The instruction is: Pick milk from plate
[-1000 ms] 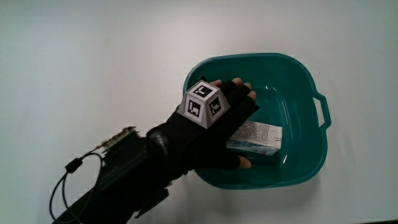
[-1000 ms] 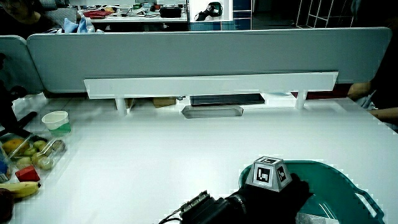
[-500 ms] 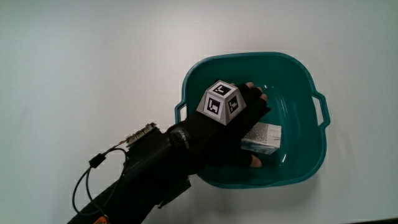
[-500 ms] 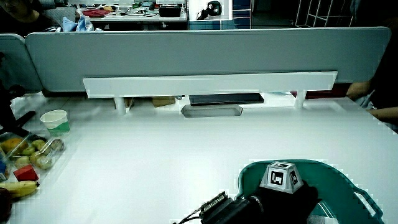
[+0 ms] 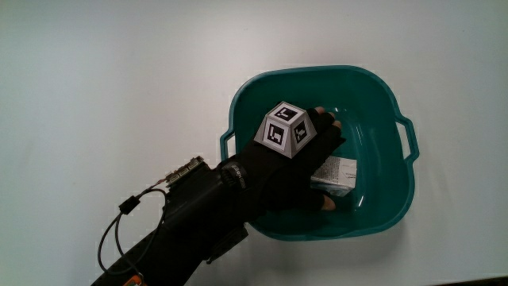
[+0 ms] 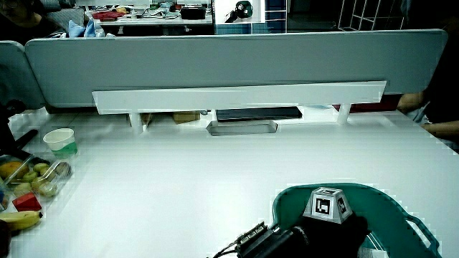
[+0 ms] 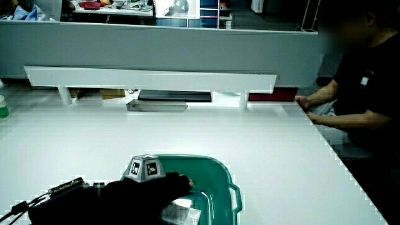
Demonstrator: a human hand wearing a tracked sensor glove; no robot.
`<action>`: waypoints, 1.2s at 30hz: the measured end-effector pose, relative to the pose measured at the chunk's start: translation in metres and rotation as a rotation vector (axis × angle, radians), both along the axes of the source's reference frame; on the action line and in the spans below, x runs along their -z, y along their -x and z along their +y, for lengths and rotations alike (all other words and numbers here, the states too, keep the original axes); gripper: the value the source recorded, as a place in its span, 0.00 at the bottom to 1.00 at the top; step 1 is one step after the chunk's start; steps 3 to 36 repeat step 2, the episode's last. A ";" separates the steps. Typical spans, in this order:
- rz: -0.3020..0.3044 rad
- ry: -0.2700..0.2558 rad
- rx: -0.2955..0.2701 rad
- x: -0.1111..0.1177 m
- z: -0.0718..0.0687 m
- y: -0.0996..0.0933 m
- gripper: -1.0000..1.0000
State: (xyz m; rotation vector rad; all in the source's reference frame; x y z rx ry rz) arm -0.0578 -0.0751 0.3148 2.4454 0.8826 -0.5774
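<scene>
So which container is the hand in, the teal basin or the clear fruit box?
The teal basin: the hand is inside it, over the milk carton. The fruit box sits apart at the table's edge.

print on the milk carton (image 5: 336, 170) seems too blurred to read.

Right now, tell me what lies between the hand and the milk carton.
Nothing: in the main view the hand lies directly over the milk carton inside the teal basin.
</scene>
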 end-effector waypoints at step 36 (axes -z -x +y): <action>-0.004 -0.019 0.009 0.002 -0.001 0.006 1.00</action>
